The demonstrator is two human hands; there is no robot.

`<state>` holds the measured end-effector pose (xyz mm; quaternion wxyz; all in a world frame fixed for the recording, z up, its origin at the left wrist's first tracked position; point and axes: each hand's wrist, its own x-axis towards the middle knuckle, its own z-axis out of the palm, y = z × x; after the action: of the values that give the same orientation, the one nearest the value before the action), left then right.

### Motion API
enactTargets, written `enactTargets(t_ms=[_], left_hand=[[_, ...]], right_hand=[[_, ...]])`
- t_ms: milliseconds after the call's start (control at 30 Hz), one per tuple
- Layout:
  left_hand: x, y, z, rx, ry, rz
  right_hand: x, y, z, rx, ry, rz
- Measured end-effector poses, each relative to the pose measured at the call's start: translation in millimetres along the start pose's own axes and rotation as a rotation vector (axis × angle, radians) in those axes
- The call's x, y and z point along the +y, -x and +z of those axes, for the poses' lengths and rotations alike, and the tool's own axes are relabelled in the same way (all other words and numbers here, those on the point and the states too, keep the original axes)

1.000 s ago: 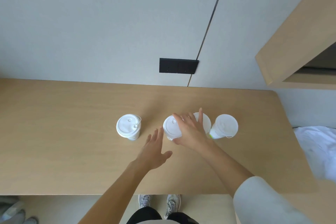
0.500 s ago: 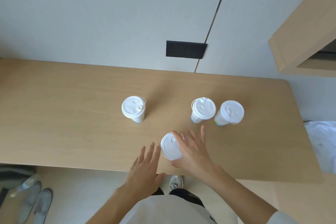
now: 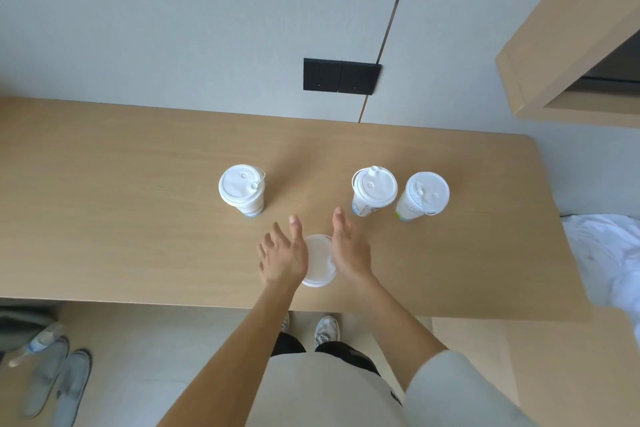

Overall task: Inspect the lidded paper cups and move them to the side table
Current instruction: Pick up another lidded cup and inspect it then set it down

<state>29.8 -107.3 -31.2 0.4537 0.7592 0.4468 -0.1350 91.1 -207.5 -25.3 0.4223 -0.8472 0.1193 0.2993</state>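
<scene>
1. Inspection step in hand: lidded cup (image 3: 318,265) at the table's (image 3: 104,218) front edge, mid-length.
2. Left hand (image 3: 282,256) spread and right hand (image 3: 349,250) straight-fingered, flanking the cup.
3. Next move calls for a firm grip and an upright carry.

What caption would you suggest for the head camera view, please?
The left hand and right hand flank one lidded cup near the front edge of the table; three more cups stand behind.

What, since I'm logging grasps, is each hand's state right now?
Left hand: open, fingers straight, beside the lidded cup.
Right hand: open, fingers straight, on the cup's other side.
</scene>
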Motion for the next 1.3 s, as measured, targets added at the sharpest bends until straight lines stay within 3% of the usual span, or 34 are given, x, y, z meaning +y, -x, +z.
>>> enactTargets(t_ms=[133, 433, 633, 733, 867, 1000, 1067, 1167, 1300], left_hand=[[12, 4, 15, 0.143, -0.022, -0.18], [10, -5, 27, 0.251, -0.077, -0.156], [11, -9, 26, 0.253, -0.081, -0.095], [12, -11, 22, 0.23, -0.073, 0.074], [29, -22, 13, 0.126, -0.297, 0.485], [33, -25, 9, 0.169, -0.411, 0.756], [31, -16, 7, 0.25, -0.301, 0.673], [21, -2, 6, 0.296, -0.129, 0.281], [3, 0, 14, 0.209, -0.087, -0.018]], right_hand=[[6, -6, 26, 0.127, -0.07, 0.124], [12, -14, 34, 0.234, 0.155, 0.092], [9, -9, 34, 0.273, 0.089, 0.09], [9, -2, 34, 0.283, -0.034, 0.207], [20, 5, 40, 0.226, -0.495, 0.563], [23, 9, 29, 0.142, -0.647, 0.634], [26, 7, 21, 0.175, -0.543, 0.565], [27, -2, 12, 0.248, -0.248, 0.254], [9, -15, 18, 0.201, 0.027, -0.104]])
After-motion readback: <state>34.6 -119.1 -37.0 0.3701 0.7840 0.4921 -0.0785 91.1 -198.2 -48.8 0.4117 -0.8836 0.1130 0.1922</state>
